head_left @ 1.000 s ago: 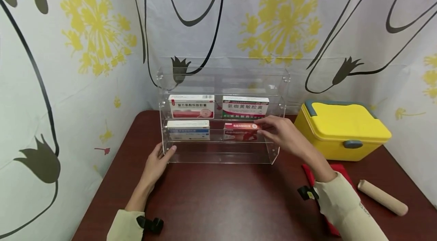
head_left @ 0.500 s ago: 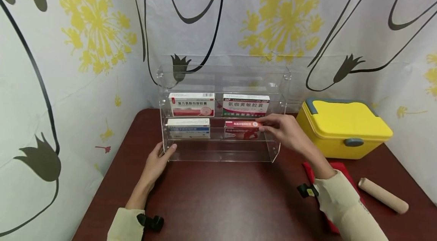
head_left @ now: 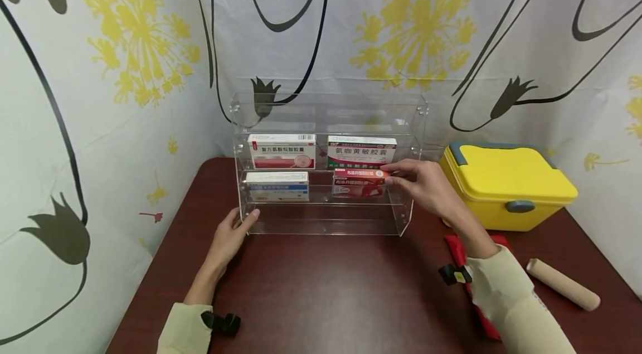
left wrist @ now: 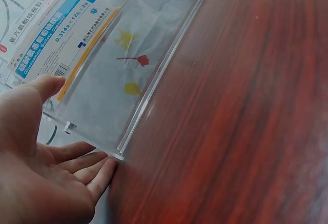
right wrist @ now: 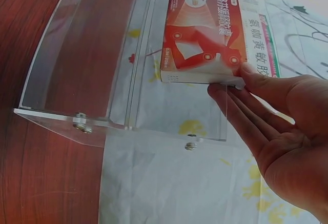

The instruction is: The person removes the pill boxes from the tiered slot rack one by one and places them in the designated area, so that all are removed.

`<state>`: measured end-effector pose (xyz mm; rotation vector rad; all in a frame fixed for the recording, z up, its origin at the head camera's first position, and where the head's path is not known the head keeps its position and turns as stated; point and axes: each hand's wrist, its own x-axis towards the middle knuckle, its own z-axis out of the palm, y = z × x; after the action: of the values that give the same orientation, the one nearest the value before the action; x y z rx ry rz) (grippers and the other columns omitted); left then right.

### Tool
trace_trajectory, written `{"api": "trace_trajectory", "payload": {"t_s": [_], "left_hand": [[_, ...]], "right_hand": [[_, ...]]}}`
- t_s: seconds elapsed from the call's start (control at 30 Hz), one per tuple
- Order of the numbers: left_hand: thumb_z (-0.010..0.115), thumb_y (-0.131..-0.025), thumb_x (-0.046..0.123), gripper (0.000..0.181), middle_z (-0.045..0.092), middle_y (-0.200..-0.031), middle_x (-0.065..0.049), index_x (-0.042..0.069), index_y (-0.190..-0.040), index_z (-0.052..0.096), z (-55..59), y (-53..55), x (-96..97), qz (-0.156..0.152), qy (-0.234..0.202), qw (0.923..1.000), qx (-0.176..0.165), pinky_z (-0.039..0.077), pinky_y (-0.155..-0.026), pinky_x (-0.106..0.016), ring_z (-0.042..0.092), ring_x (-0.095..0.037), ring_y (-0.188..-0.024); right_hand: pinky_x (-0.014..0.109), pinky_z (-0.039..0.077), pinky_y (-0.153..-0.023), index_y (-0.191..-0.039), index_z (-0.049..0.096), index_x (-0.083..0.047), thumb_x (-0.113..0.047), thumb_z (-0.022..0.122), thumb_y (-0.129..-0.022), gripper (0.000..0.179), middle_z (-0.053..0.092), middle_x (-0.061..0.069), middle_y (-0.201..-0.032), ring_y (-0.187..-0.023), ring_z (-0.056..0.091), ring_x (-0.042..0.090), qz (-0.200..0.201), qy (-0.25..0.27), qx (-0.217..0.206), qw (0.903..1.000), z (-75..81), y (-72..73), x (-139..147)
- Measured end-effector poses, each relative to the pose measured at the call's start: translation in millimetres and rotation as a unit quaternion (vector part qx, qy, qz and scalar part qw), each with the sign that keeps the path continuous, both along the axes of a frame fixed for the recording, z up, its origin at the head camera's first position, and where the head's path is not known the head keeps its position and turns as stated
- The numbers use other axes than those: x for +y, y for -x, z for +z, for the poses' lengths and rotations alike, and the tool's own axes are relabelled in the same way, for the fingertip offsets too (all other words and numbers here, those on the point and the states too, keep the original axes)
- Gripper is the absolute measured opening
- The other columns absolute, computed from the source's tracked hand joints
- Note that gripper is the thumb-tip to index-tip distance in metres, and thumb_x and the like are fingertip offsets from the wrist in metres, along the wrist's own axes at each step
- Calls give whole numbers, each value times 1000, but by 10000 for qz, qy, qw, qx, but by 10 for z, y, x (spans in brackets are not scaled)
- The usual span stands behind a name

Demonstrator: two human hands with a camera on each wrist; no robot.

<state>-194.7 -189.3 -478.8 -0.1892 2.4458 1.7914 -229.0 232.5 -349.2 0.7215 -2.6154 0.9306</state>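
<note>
A clear acrylic rack (head_left: 321, 227) with stepped shelves stands on the table. My right hand (head_left: 426, 189) pinches the right end of a red medicine box (head_left: 358, 182) between thumb and fingers. In the right wrist view, that box (right wrist: 202, 39) is raised above the shelf lip and tilted. My left hand (head_left: 227, 245) holds the rack's lower left side, thumb at the front and fingers along the outside of the panel. Near its thumb, in the left wrist view, is a white-and-blue medicine box (left wrist: 56, 37) on the lower shelf.
Two more medicine boxes, one white-and-red (head_left: 282, 153) and one white-and-green (head_left: 361, 152), stand on the shelf above. To the right are a yellow lidded case (head_left: 511, 187), a red cloth (head_left: 455, 251) and a beige cylinder (head_left: 563, 284). A patterned curtain (head_left: 311, 53) hangs behind.
My right hand has lifted the red medicine box slightly out of its shelf place and shifted it a little right. The left hand stays on the rack.
</note>
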Motion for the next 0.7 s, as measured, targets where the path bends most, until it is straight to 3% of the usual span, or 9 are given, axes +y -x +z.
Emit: {"api": "trace_trajectory", "payload": {"t_s": [0.13,0.47,0.7], "left_hand": [[58,-87,67,87,35,-152,-15,14,-151,34,-1,5,-5,-7,0,10000,-31,33,-108,-54,32,-32,-140],[57,-88,67,83,36,-152,-13,16,-150,35,-1,32,-27,-26,17,10000,-52,30,-109,-55,31,-31,-141],[57,-86,70,87,35,-153,-13,16,-150,35,-15,6,-25,-54,41,9999,-103,29,-110,-55,31,-31,-141]], "right_hand": [[24,53,-64,-112,74,-9,-9,75,-88,24,72,5,-104,-80,68,13,12,-116,113,9999,97,-17,5],[13,49,-69,-111,76,-14,-9,78,-85,27,71,-3,-103,-85,68,9,-80,-228,716,9971,624,-152,-2],[13,49,-68,-112,75,-15,-12,78,-86,27,71,-5,-102,-83,67,6,-187,-358,525,9978,637,-254,13]]}}
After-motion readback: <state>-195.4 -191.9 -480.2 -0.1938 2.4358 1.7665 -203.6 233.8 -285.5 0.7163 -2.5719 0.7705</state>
